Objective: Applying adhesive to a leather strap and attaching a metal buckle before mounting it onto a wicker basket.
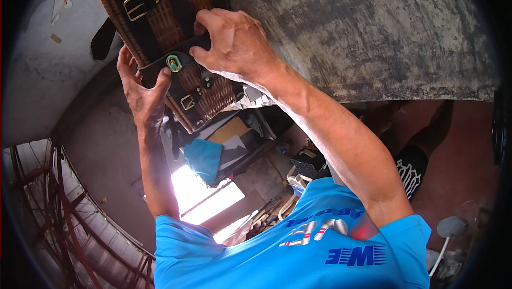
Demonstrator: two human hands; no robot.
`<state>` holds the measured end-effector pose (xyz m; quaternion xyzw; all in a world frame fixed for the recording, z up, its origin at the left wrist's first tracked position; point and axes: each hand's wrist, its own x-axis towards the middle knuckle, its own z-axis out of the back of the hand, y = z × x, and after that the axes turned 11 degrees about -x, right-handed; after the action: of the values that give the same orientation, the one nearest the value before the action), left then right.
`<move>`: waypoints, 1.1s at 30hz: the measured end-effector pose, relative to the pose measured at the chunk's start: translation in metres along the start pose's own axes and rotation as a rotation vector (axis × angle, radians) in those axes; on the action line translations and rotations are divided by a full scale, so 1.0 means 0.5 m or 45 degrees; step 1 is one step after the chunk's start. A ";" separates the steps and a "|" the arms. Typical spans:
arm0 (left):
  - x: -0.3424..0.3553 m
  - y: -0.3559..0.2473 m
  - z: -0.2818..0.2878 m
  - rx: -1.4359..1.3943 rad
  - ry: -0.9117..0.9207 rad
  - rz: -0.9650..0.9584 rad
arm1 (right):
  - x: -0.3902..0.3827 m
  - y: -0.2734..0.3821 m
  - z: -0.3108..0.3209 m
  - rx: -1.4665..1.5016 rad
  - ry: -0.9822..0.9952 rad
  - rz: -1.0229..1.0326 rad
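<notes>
A brown wicker basket (186, 78) with dark leather bands is held up at the top of the view. On it are a large brass buckle (134, 7), a smaller brass buckle (188, 101) and an oval metal clasp (174, 64). My left hand (140, 89) grips the basket's left edge, its thumb beside the clasp and its other fingers partly hidden behind. My right hand (234, 43) reaches across the basket's right side, thumb and fingers curled around a dark leather strap (200, 41). The strap's end is hidden by that hand.
A worn grey surface (362, 33) spreads across the upper right. Below the basket are a blue folder-like sheet (204, 160) and a dark box (310, 162). A person's leg in dark patterned shorts (410, 169) shows at right. A loose strap (102, 39) hangs left of the basket.
</notes>
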<state>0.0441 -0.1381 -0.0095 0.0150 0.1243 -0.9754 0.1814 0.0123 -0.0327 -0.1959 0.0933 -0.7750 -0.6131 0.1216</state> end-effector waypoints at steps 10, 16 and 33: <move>-0.027 -0.051 -0.010 -0.251 0.105 0.043 | -0.002 0.004 -0.001 -0.008 -0.071 0.009; -0.046 -0.086 -0.030 0.663 0.037 -0.477 | -0.007 0.007 -0.002 -0.011 -0.013 -0.005; -0.045 -0.092 0.033 -0.329 0.261 -0.423 | 0.024 0.091 0.057 -0.324 0.327 -0.240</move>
<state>0.0487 -0.0926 0.0190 0.0701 0.2665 -0.9613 0.0052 -0.0073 0.0007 -0.1570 0.2267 -0.6572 -0.6978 0.1724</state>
